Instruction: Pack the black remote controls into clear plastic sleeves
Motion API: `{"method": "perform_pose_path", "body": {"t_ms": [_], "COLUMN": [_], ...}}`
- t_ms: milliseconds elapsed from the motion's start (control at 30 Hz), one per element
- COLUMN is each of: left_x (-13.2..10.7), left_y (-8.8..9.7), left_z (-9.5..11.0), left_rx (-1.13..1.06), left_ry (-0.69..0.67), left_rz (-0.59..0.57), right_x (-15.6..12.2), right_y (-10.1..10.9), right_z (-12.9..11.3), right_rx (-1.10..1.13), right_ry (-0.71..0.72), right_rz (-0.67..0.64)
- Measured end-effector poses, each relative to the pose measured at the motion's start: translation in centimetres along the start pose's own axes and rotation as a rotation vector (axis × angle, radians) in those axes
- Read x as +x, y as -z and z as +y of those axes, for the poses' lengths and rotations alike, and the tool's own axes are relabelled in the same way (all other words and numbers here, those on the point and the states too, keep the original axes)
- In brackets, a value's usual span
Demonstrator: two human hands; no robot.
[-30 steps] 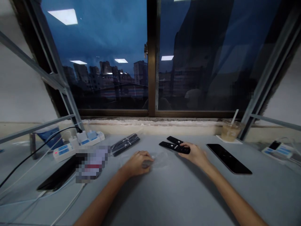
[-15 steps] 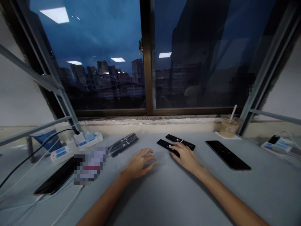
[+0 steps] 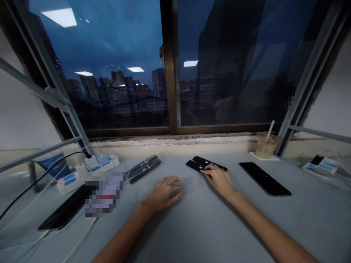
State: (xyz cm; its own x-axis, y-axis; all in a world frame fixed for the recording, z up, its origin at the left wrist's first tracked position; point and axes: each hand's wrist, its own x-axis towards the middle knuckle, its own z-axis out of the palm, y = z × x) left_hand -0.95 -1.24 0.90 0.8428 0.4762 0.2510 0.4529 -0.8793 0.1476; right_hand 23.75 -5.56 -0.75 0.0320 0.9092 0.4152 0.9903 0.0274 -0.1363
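Observation:
Two black remote controls lie close together near the middle of the table. My right hand (image 3: pixel 221 182) reaches over the nearer remote control (image 3: pixel 193 166), its thumb and fingertips on that remote's right end. Just behind it is the farther remote control (image 3: pixel 199 160), partly covered by my fingers at its right side. My left hand (image 3: pixel 164 193) hovers over or rests on a thin clear plastic bag (image 3: pixel 190 185); fingers are apart and hold nothing. Left of the remotes lie more dark remotes in clear wrapping (image 3: pixel 145 168).
A black phone (image 3: pixel 264 179) and an iced drink cup (image 3: pixel 265 146) are at the right. Leftward lie a white power strip (image 3: pixel 65 184), cables, a dark phone (image 3: pixel 64 210) and a blurred-out item (image 3: pixel 105 193). A second socket block (image 3: pixel 320 166) sits far right.
My right hand has slid the nearer remote control slightly right and away, up against the farther one. The left hand has hardly moved.

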Motion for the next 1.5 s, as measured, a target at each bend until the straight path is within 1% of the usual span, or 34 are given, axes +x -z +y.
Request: {"method": "perform_pose_path", "body": {"t_ms": [133,233,300,367,433,533,633,733,833,933,1033,1133,1200,1367,1500], "left_x": [0.0,0.0,0.0,0.0,0.0,-0.1,0.0,0.0,0.0,-0.4,-0.8,-1.1,-1.2,-0.8,-0.8], "left_y": [0.0,-0.2,-0.3,-0.2,-0.1,-0.2,-0.3,0.1,1.2,2.4,2.8,2.5,2.2,1.6,1.3], "left_z": [0.1,-0.3,-0.7,-1.1,-1.6,-2.2,-2.5,-2.3,-1.9,-1.6,-1.8,-2.1,-2.1,-2.3,-3.2], "left_rx": [0.008,0.031,0.058,0.076,0.079,0.086,0.121,0.159,0.174,0.155,0.101,-0.012,-0.073,-0.140,-0.251], "left_ry": [-0.008,-0.020,-0.005,0.021,0.037,0.044,0.051,0.049,0.063,0.115,0.169,0.194,0.221,0.323,0.334], "left_rz": [0.019,0.053,0.071,0.074,0.063,0.027,0.003,0.036,0.069,0.032,-0.037,-0.127,-0.166,-0.173,-0.153], "right_x": [0.1,0.0,-0.1,-0.3,-0.6,-0.9,-0.8,-0.6,-0.6,-0.7,-0.9,-1.2,-1.3,-1.1,-1.0], "right_y": [0.0,0.0,0.1,0.2,0.3,0.1,-0.4,-0.4,-0.1,0.1,-0.1,-0.2,-0.2,-0.3,-0.5], "right_z": [0.3,0.3,-0.1,-0.8,-1.5,-2.1,-1.9,-1.6,-1.6,-2.0,-2.4,-2.7,-2.7,-2.6,-2.4], "right_rx": [-0.020,0.036,0.165,0.334,0.442,0.432,0.404,0.388,0.395,0.404,0.411,0.433,0.453,0.507,0.550], "right_ry": [-0.054,-0.059,0.006,0.118,0.239,0.350,0.390,0.411,0.409,0.425,0.442,0.448,0.448,0.415,0.403], "right_rz": [0.027,0.081,0.134,0.150,0.103,0.017,0.004,0.041,0.117,0.151,0.116,0.044,-0.012,-0.108,-0.124]}}
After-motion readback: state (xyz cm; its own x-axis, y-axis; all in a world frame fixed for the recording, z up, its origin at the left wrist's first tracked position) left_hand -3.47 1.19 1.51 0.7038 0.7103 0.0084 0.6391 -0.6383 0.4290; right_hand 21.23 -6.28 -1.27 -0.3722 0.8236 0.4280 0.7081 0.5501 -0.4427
